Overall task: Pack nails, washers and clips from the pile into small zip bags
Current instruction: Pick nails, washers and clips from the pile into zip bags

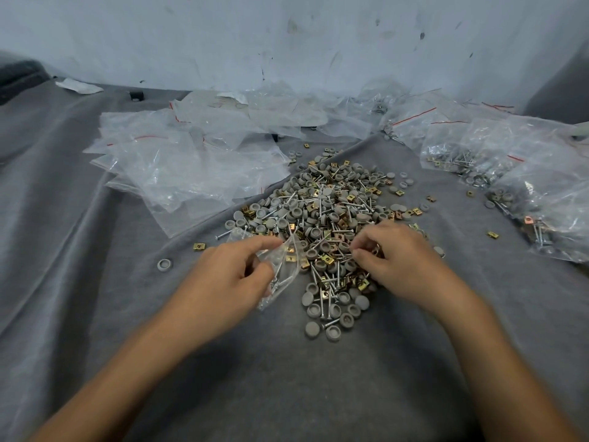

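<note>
**Grey cloth, bagging at the pile**

Grey cloth [95,218] is covering the surface, with a pale wall behind. Pile [328,212] of nails, washers and clips is lying mid-cloth. Left hand [229,275] is pinching a small bag [283,272] at the pile's left edge, nails showing inside. Right hand [398,260] is curling fingertips into the pile; whether it is gripping anything, cannot tell. Empty bags [178,164] are lying far left, filled bags [510,173] right.

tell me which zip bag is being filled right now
The small bag pinched in the left hand, at the near left edge of the pile, with nails and clips inside. The empty bags lie flat behind it; the filled bags sit far right.
</note>
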The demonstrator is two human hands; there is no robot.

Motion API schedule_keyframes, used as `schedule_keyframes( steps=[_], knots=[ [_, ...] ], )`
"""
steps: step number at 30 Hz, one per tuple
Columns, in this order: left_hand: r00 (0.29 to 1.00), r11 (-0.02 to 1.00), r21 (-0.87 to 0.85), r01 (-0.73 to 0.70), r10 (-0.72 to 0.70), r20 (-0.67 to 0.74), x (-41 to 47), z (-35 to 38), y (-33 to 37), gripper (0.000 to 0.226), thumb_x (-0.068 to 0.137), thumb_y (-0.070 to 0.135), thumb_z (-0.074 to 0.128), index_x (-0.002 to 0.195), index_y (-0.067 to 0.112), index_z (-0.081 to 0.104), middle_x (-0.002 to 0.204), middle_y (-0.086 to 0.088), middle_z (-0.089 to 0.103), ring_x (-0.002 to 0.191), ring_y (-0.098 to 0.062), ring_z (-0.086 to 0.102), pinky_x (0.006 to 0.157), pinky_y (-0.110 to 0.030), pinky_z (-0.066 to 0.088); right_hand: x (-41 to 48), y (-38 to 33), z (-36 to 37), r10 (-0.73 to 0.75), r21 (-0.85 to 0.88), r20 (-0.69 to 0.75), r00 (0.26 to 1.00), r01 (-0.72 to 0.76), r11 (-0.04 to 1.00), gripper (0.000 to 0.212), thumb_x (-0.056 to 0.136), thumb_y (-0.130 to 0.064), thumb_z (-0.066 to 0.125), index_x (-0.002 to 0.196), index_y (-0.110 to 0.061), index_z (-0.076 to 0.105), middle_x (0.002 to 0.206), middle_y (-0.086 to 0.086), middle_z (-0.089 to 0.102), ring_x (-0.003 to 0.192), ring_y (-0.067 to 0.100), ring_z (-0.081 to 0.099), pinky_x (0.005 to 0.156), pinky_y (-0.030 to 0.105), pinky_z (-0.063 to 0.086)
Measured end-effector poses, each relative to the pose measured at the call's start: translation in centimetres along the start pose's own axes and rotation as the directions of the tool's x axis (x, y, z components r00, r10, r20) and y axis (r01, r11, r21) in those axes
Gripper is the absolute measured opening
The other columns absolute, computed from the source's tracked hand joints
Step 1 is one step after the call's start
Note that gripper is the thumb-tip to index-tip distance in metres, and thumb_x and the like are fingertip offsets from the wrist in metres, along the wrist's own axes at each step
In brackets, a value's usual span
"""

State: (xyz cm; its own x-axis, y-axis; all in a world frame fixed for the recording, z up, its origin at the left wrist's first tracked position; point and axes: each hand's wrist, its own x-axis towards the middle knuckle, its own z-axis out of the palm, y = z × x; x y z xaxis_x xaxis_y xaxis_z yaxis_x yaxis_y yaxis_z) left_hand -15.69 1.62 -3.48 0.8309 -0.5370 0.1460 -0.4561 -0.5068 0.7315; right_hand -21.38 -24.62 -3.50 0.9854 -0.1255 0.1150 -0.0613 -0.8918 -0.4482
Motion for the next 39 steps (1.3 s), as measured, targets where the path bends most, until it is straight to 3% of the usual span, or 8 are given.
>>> schedule_keyframes(
  steps=[7,13,20,24,30,34,39],
  knots=[
    [1.0,1.0,-0.002,0.001,-0.001,0.009,-0.1,0.1,0.2,0.039,0.095,0.027,0.052,0.132,0.036,0.062,0.068,0.017,0.071,0.06,-0.008,0.066,0.067,-0.04,0.057,0.1,-0.1,0.3,0.037,-0.11,0.072,0.997,-0.029,0.994,0.017,0.095,-0.039,0.063,0.112,-0.038,0.067,0.106,-0.014,0.05,0.107,0.011,0.041,0.091,0.035,0.04],
    [1.0,1.0,-0.013,0.001,-0.001,0.016,-0.1,0.1,0.1,0.041,0.093,0.033,0.049,0.132,0.037,0.061,0.068,0.017,0.07,0.058,-0.008,0.065,0.064,-0.04,0.058,-0.1,-0.2,0.6,0.019,-0.126,0.07,0.997,-0.01,0.992,0.002,0.098,-0.041,0.06,0.099,-0.04,0.058,0.099,-0.019,0.042,0.104,0.01,0.033,0.091,0.033,0.034],
    [1.0,1.0,-0.012,-0.003,0.003,0.015,0.0,0.4,-0.1,0.038,0.096,0.027,0.051,0.131,0.036,0.062,0.068,0.016,0.071,0.06,-0.005,0.065,0.064,-0.034,0.056,-0.3,-0.8,0.9,0.001,-0.185,0.073,0.997,0.012,0.983,0.012,0.1,-0.039,0.055,0.111,-0.04,0.06,0.108,-0.015,0.047,0.107,0.012,0.035,0.089,0.032,0.033],
    [1.0,1.0,-0.01,-0.005,0.005,0.012,0.1,0.5,-0.3,0.037,0.097,0.024,0.053,0.131,0.036,0.062,0.068,0.015,0.071,0.062,-0.003,0.066,0.064,-0.03,0.053,-0.3,-1.0,1.0,-0.018,-0.174,0.057,0.998,0.027,0.984,0.005,0.101,-0.039,0.051,0.102,-0.038,0.056,0.104,-0.015,0.049,0.105,0.014,0.039,0.089,0.034,0.037],
    [1.0,1.0,-0.013,-0.011,0.011,0.008,0.1,0.4,-0.6,0.035,0.098,0.025,0.053,0.13,0.037,0.062,0.068,0.016,0.071,0.06,-0.005,0.065,0.065,-0.036,0.056,-0.3,-0.9,0.9,-0.025,-0.07,-0.001,1.0,0.025,0.997,0.012,0.104,-0.034,0.047,0.094,-0.032,0.052,0.096,-0.016,0.054,0.097,0.014,0.047,0.084,0.035,0.04],
    [1.0,1.0,-0.015,-0.018,0.018,0.006,0.0,0.3,-0.6,0.037,0.096,0.029,0.052,0.131,0.037,0.062,0.067,0.016,0.07,0.06,-0.006,0.065,0.064,-0.037,0.056,-0.2,-0.9,0.3,-0.01,0.099,-0.112,0.994,0.021,0.995,0.015,0.104,-0.03,0.049,0.091,-0.028,0.056,0.077,-0.01,0.06,0.076,0.01,0.056,0.069,0.039,0.049],
    [1.0,1.0,-0.007,-0.012,0.012,0.003,0.1,0.3,-0.4,0.037,0.098,0.023,0.054,0.131,0.037,0.062,0.067,0.017,0.07,0.06,-0.009,0.065,0.066,-0.04,0.057,-0.4,-1.2,0.2,0.002,0.161,-0.171,0.985,0.026,0.987,0.009,0.101,-0.029,0.055,0.095,-0.026,0.061,0.082,-0.012,0.064,0.08,0.005,0.058,0.068,0.033,0.046]
  ],
)
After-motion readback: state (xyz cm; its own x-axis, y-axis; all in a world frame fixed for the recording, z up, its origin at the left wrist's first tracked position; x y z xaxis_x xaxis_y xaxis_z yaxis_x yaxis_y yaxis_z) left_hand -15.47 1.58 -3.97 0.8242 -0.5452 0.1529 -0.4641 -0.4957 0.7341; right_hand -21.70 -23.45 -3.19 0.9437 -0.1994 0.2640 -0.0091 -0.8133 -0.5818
